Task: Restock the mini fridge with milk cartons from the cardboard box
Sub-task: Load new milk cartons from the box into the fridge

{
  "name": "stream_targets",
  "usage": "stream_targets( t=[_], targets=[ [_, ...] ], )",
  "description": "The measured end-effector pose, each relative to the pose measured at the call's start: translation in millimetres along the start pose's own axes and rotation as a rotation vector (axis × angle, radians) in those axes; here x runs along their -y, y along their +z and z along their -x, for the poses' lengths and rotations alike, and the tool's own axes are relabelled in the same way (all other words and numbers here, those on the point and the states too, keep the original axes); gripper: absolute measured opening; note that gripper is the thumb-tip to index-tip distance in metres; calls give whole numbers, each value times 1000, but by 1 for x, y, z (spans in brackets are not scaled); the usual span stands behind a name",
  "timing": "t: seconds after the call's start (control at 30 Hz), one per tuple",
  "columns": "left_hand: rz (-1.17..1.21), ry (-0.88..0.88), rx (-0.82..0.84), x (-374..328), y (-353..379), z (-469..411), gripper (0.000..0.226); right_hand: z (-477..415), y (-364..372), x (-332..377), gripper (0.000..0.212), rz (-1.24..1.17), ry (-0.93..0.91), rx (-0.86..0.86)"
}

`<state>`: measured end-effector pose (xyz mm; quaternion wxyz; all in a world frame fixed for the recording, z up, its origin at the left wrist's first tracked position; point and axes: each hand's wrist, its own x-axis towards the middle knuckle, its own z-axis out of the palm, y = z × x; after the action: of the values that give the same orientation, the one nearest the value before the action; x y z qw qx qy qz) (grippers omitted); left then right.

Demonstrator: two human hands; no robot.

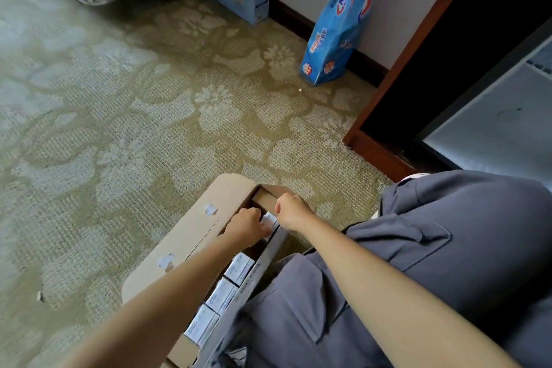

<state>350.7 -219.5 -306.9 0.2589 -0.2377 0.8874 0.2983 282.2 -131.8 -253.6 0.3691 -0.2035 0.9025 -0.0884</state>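
Seemingly, left hand [247, 225], right hand [292, 212] curled on one milk carton [269, 222] — cardboard box [185, 236] lengthwise away.

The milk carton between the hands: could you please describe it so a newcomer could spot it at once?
Find the open cardboard box on the patterned carpet. A row of white milk cartons runs along it, and the wanted carton is at the far end. Unlike the others, it sits between the left hand and right hand.
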Motion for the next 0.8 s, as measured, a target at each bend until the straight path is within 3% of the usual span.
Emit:
stream_targets(
  t=[0.1, 0.2, 0.37, 0.63, 0.8],
  targets=[
    [33, -24, -45, -4, 9, -1, 37, -4, 2, -1, 32, 11, -1, 11],
    [-3, -40, -75, -6, 7, -1, 25, -7, 2, -2, 32, 24, -7, 7],
    [-27, -41, -188, 7, -8, 5, 35, -10, 5, -4, 34, 29, -28, 19],
    [263, 12, -460, 10, -56, 37, 36, -5, 10, 6, 64, -118, -170, 154],
    [346, 154, -522, -4, -63, 44, 33, 1, 3, 6, 51, -123, -190, -60]
  ],
)
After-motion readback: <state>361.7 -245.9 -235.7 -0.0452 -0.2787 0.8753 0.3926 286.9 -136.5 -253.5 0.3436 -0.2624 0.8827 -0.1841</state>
